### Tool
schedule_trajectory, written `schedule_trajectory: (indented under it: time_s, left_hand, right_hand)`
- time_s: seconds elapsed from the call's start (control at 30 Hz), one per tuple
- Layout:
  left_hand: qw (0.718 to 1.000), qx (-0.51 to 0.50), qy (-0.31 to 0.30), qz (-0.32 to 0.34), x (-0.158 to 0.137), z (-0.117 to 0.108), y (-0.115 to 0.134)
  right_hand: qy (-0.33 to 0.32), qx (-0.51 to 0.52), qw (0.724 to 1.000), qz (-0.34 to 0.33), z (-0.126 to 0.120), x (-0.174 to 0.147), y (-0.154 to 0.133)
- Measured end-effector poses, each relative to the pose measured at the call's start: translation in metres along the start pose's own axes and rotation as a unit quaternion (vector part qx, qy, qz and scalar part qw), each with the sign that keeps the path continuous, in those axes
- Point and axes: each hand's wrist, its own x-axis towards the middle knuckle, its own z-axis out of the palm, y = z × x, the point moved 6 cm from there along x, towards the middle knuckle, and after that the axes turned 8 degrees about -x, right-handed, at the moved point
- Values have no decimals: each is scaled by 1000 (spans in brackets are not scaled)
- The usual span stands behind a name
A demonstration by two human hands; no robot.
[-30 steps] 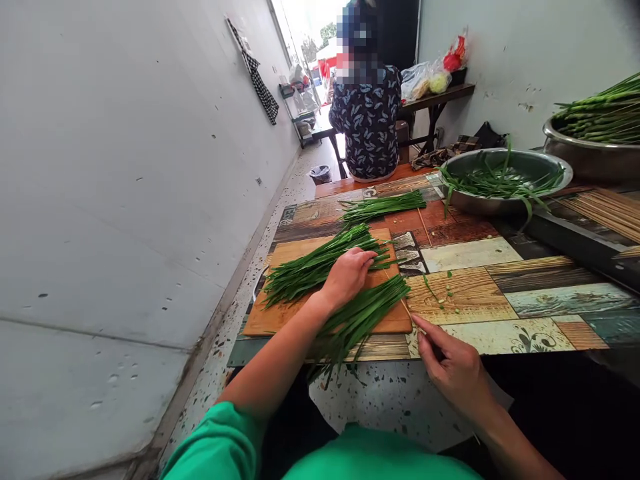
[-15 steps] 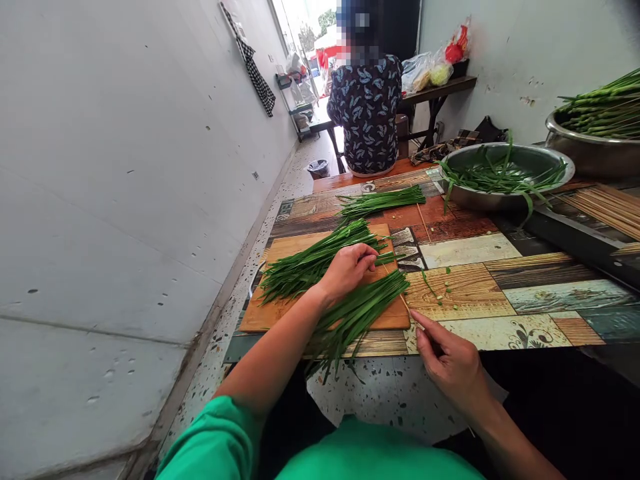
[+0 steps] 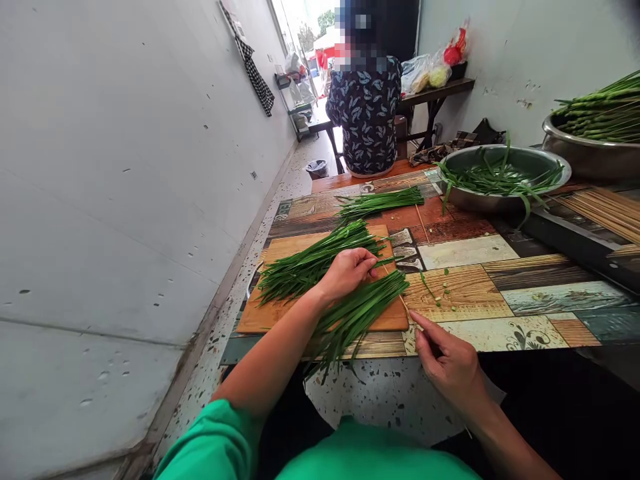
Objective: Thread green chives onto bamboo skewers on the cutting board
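Note:
My right hand point(image 3: 447, 357) pinches the near end of a thin bamboo skewer point(image 3: 403, 303) at the table's front edge. A row of garlic chives point(image 3: 363, 308) lies across the skewer, their leaves drooping past the board's front edge. Fingertips of my left hand point(image 3: 350, 272) are closed on a few chive stalks point(image 3: 384, 261) near the skewer's far part. Behind that hand a thick pile of chives point(image 3: 315, 262) rests on the wooden cutting board point(image 3: 257, 319). The skewer's far tip is hard to make out.
Further back lies another chive bundle point(image 3: 383, 202) with a skewer point(image 3: 423, 223). To the right are a steel bowl point(image 3: 505, 200) of chive pieces, a black-handled knife point(image 3: 570, 243), loose skewers point(image 3: 607, 210) and a steel basin point(image 3: 590, 157) of green stalks. A person point(image 3: 367, 113) sits beyond the table.
The view has shifted very slightly. Both hands, the skewer and the chives keep nearly the same positions.

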Motion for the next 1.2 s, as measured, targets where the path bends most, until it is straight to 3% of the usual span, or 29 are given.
schedule_trajectory:
  time_s: [0.33, 0.8, 1.0, 1.1, 1.2]
  left_hand:
    - [1000, 25, 0, 11, -1, 2, 1]
    - [988, 119, 21, 100, -13, 7, 8]
    - [953, 255, -22, 162, -26, 5, 22]
    - [927, 350, 28, 133, -19, -13, 21]
    - [894, 435, 17, 107, -9, -12, 14]
  right_hand:
    - [1, -6, 1000, -3, -1, 0, -1]
    - [9, -3, 1000, -7, -3, 1, -6]
    - [13, -9, 1000, -12, -1, -2, -4]
    - [7, -23, 1000, -17, -1, -5, -3]
    - [-11, -38, 999, -13, 0, -7, -2]
